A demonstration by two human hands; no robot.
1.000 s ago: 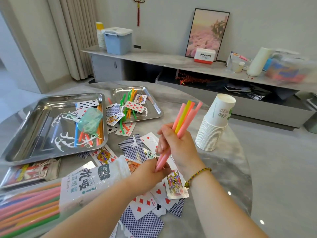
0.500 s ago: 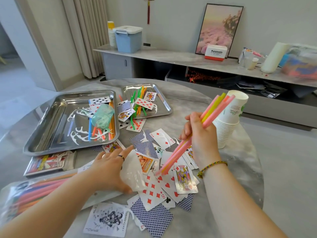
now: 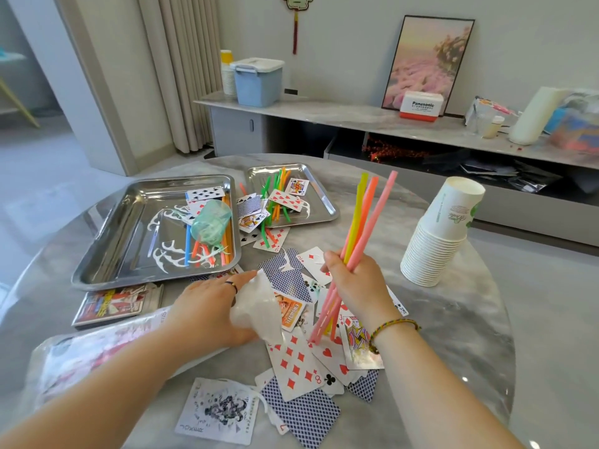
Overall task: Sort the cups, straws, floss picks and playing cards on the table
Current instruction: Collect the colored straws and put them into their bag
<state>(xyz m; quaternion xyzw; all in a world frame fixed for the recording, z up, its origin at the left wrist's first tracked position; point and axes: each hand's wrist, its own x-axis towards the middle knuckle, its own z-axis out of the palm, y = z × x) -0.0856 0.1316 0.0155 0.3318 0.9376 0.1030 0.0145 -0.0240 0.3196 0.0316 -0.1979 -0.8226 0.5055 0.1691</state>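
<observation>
My right hand (image 3: 355, 280) grips a bundle of pink, orange and yellow straws (image 3: 363, 222), held nearly upright with the lower ends on the scattered playing cards (image 3: 298, 364). My left hand (image 3: 210, 306) holds the open end of the clear straw bag (image 3: 256, 306), which lies at the table's left front. A stack of white paper cups (image 3: 437, 241) stands to the right. White floss picks (image 3: 165, 254) and a few straws lie in the large steel tray (image 3: 107, 241). The small tray (image 3: 321, 196) holds straws and cards.
A card box (image 3: 116, 303) lies in front of the large tray. A green plastic cup (image 3: 210, 222) lies in that tray. The round marble table's edge curves close on the right. Behind stands a low cabinet with a blue bin (image 3: 257, 81).
My left hand let go of the straws and moved left onto the bag's open end. My right hand tipped the straw bundle more upright.
</observation>
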